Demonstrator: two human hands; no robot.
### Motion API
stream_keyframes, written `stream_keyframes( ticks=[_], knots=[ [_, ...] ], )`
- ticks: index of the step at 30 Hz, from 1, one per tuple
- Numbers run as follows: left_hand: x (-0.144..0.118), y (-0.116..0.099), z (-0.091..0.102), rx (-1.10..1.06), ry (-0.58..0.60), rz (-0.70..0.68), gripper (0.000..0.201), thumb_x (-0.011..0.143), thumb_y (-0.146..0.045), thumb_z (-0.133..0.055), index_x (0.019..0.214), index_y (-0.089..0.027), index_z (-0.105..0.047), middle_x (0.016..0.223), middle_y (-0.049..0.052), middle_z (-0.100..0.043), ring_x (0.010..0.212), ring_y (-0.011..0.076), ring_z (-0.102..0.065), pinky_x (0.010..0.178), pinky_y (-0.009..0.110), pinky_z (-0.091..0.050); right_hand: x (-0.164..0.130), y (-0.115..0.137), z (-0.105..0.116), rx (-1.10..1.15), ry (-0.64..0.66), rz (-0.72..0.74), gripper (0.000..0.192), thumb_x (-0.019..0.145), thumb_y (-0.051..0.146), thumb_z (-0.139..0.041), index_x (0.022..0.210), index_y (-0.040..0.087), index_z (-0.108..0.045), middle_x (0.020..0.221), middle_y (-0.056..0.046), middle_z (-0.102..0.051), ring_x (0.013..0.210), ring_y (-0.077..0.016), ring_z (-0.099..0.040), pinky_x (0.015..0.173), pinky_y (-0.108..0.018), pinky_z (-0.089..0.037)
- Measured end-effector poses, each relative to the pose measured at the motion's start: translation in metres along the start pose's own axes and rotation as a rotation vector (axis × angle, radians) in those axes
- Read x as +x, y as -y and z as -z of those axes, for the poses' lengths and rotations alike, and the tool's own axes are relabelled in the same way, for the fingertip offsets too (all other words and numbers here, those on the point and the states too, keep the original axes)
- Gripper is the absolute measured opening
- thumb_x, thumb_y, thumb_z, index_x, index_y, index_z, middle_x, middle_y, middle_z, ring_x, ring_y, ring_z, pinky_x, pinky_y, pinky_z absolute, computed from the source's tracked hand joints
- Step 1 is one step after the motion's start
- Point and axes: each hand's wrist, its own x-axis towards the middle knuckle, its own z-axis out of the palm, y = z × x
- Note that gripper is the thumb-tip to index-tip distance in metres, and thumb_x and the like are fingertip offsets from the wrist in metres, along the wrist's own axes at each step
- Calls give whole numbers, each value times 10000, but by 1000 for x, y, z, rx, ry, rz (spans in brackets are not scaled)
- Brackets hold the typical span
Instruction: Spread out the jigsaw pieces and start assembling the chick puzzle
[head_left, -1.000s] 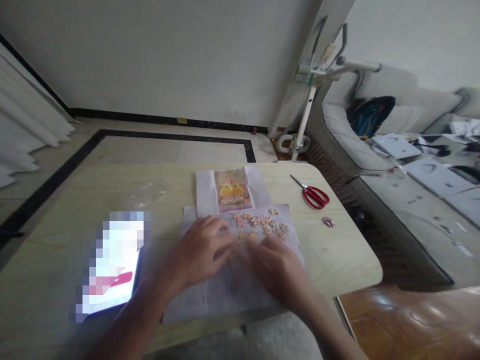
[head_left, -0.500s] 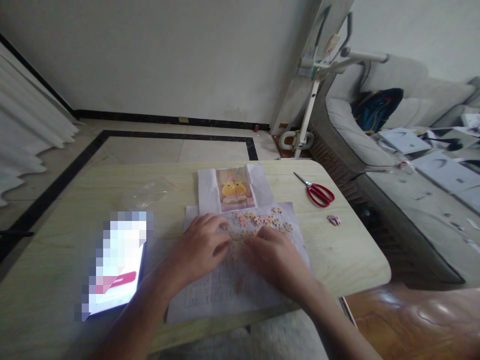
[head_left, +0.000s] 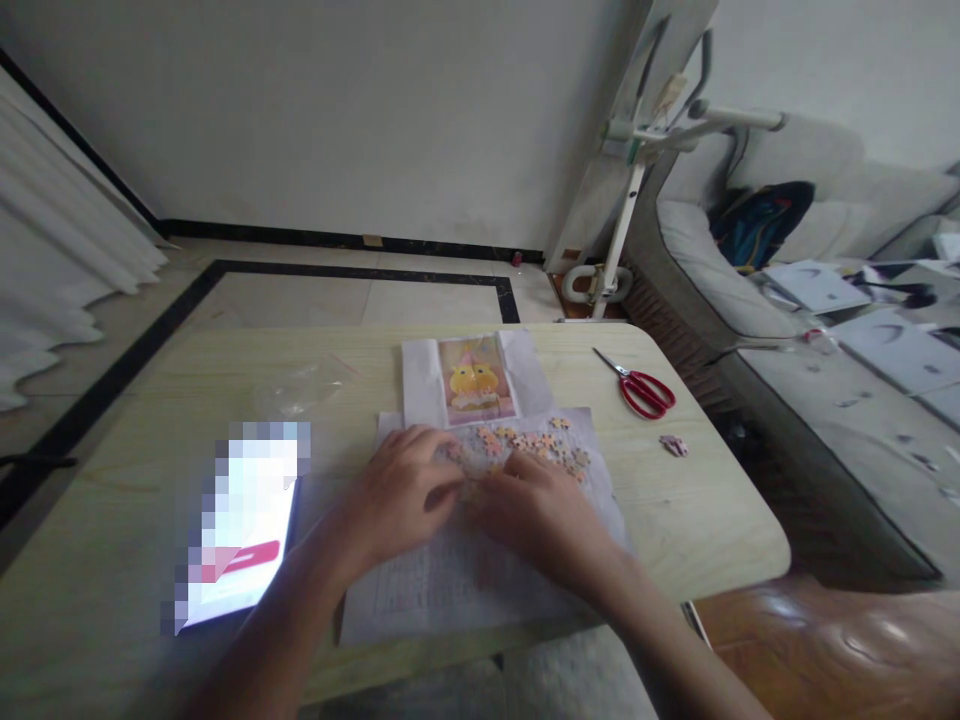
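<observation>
Both hands lie palm-down, side by side: left hand (head_left: 401, 492) with fingers curled loosely, right hand (head_left: 536, 510) spread flat, both on the small pinkish jigsaw pieces (head_left: 536, 444) scattered crosswise just beyond the fingertips, gripping nothing visible.

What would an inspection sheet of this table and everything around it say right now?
Surface: pale wooden table with rounded corners, partly covered by a white printed paper sheet.
Job's things: small pink and orange jigsaw pieces scattered on the sheet; yellow-and-pink reference picture beyond them.
Clutter: red-handled scissors, one stray pink piece, crumpled clear plastic bag, lit tablet screen.
Hands: left hand and right hand lie palm down on the pieces, fingertips close together; any grip is hidden.
Cables: nothing seen.
Surroundings: grey sofa with a dark blue bag, white metal stand, tiled floor.
</observation>
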Motion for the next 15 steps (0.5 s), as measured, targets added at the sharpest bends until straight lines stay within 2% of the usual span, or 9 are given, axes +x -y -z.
stream_keyframes(
  ticks=[5, 8, 11, 15],
  knots=[
    [0, 0, 3, -1, 11, 7, 192, 819, -177, -597, 919, -260, -738, 1109, 77, -591, 1089, 256, -520, 936, 444, -442, 1, 2, -3, -46, 36, -19, 134, 850, 295, -633, 965, 248, -683, 816, -11, -548, 691, -134, -495, 610, -260, -328],
    [1, -2, 4, -2, 12, 10, 182, 812, -170, -602, 893, -254, -741, 1104, 78, -594, 1091, 255, -521, 943, 440, -437, 2, 2, -1, -79, 44, 8, 71, 854, 259, -620, 867, 230, -684, 777, -3, -531, 644, -122, -453, 580, -265, -292],
    [1, -3, 4, 0, 23, 17, 167, 818, -178, -594, 864, -244, -741, 1100, 83, -593, 1093, 256, -521, 951, 443, -430, 4, 2, 1, -97, 48, 51, 102, 844, 225, -629, 749, 197, -650, 734, 1, -522, 625, -117, -427, 571, -271, -269],
    [1, -3, 4, -6, 36, 20, 169, 822, -172, -584, 851, -236, -738, 1083, 83, -595, 1077, 249, -525, 938, 432, -436, 6, 1, 0, -90, 33, 111, 122, 856, 215, -624, 737, 191, -624, 731, 1, -530, 666, -126, -442, 596, -269, -282]
  ],
)
